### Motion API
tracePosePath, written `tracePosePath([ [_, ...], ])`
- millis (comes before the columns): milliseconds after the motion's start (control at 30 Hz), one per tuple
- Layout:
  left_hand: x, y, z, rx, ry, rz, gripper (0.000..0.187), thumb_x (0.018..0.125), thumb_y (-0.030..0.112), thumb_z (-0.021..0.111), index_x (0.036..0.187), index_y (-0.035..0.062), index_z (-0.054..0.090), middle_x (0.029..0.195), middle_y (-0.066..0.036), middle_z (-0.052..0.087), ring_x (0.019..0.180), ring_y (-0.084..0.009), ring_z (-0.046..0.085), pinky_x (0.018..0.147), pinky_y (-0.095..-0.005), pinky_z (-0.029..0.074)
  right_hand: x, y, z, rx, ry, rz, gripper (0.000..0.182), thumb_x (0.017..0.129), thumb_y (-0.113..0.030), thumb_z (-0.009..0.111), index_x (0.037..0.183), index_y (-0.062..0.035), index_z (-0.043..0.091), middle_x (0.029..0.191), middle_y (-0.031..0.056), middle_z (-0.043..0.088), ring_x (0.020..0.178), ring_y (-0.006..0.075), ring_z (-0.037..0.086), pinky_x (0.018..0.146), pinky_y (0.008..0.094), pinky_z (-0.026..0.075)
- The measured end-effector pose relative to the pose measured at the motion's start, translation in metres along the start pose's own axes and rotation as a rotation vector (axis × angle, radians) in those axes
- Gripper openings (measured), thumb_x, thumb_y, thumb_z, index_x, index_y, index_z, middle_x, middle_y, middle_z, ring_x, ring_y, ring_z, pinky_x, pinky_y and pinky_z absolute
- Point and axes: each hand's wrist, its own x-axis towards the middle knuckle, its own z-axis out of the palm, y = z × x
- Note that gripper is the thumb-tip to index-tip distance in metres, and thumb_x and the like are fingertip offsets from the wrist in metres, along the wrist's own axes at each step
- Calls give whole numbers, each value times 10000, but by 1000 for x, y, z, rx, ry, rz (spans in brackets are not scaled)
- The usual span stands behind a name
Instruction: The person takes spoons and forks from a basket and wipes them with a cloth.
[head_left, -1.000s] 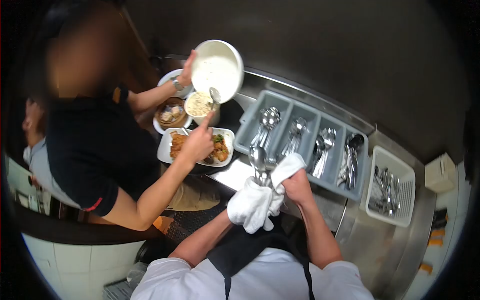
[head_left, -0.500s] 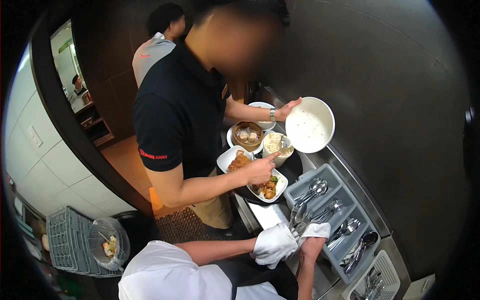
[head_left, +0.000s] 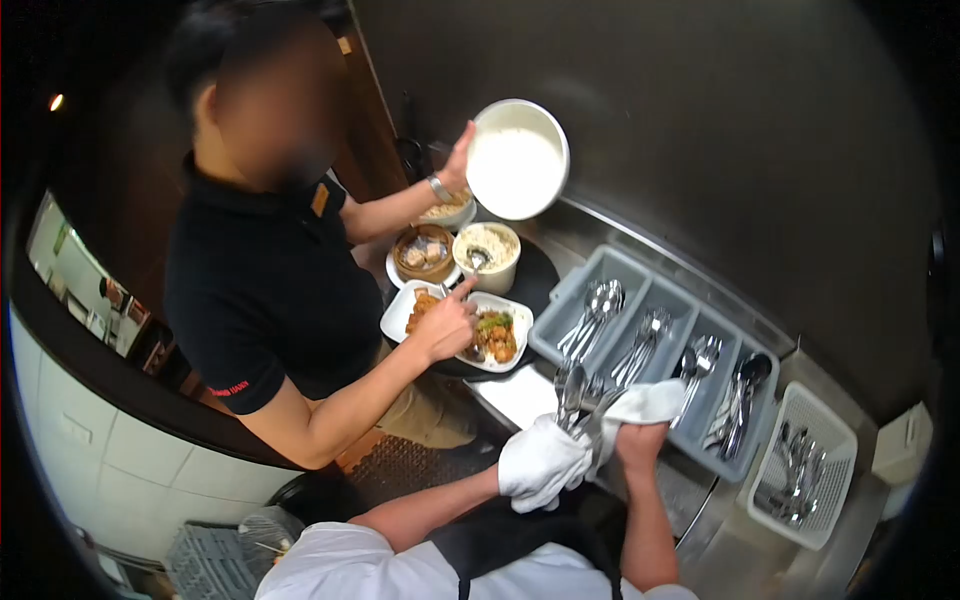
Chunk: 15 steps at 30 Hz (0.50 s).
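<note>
Spoons (head_left: 573, 392) between both cloth-wrapped hands (head_left: 590, 450); grip seemingly closed.

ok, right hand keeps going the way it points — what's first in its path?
Likely the grey cutlery tray: the right hand, wrapped in the white cloth around the spoons, points up and away at it. Depth is unclear.

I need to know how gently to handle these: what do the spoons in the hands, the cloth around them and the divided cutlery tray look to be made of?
The spoons look like polished steel: bright, mirror-like glints. The cloth over the left hand and right hand looks like soft white cotton, matte and folded. The cutlery tray seems grey moulded plastic, dull with rounded dividers.
</note>
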Motion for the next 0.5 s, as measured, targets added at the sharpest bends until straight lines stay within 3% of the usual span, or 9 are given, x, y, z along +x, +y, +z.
tracePosePath([
  [33, 2, 4, 0, 27, -29, -40, 203, 909, 256, 568, 830, 73, 611, 605, -25, 583, 509, -117, 559, 433, -273, 439, 4, 4, -5, 18, 19, 23, 183, 848, -60, 549, 1017, -4, 589, 988, 128, 602, 920, 282, 581, 883, 374, 442],
  [100, -4, 33, 9, 483, 80, 12, 181, 904, 247, 566, 850, 83, 620, 617, -25, 581, 525, -128, 564, 464, -294, 443, 3, 9, -2, 167, 124, 172, 239, 851, -42, 558, 1086, 0, 554, 998, 109, 578, 949, 232, 554, 911, 334, 421],
  [200, 21, 14, -8, 1217, 47, 684, 152, 893, 224, 567, 885, 88, 633, 658, -36, 589, 563, -142, 564, 509, -306, 450, 0, -8, 10, 277, 122, 198, 269, 850, -23, 554, 1117, 4, 530, 997, 93, 565, 948, 204, 541, 919, 307, 412],
  [267, 19, 9, -8, 1017, -90, 437, 141, 887, 204, 565, 911, 84, 637, 717, -45, 606, 621, -154, 569, 558, -305, 461, 6, 0, 2, 223, 6, 50, 286, 841, 2, 526, 1127, 16, 518, 1034, 102, 572, 973, 226, 552, 921, 318, 418],
  [400, 19, 30, -10, 43, -245, -58, 167, 865, 162, 611, 994, 68, 661, 857, -42, 658, 749, -136, 596, 670, -291, 481, 34, 17, -24, -50, 231, 112, 251, 841, -7, 506, 1081, 34, 563, 1006, 111, 599, 956, 241, 571, 891, 349, 447],
  [433, 16, 33, -1, 159, -187, 82, 144, 864, 177, 593, 945, 71, 647, 800, -53, 635, 697, -173, 577, 640, -319, 474, 44, 25, -31, 33, 317, 112, 190, 885, -31, 489, 1035, 30, 589, 995, 107, 614, 933, 223, 584, 877, 342, 459],
  [500, 10, 37, 16, 422, -13, 340, 146, 862, 207, 556, 846, 76, 619, 687, -73, 590, 592, -247, 540, 579, -374, 459, 45, 17, -29, 187, 321, 319, 200, 953, -96, 453, 1069, 8, 577, 1009, 100, 621, 930, 206, 593, 863, 333, 472],
])
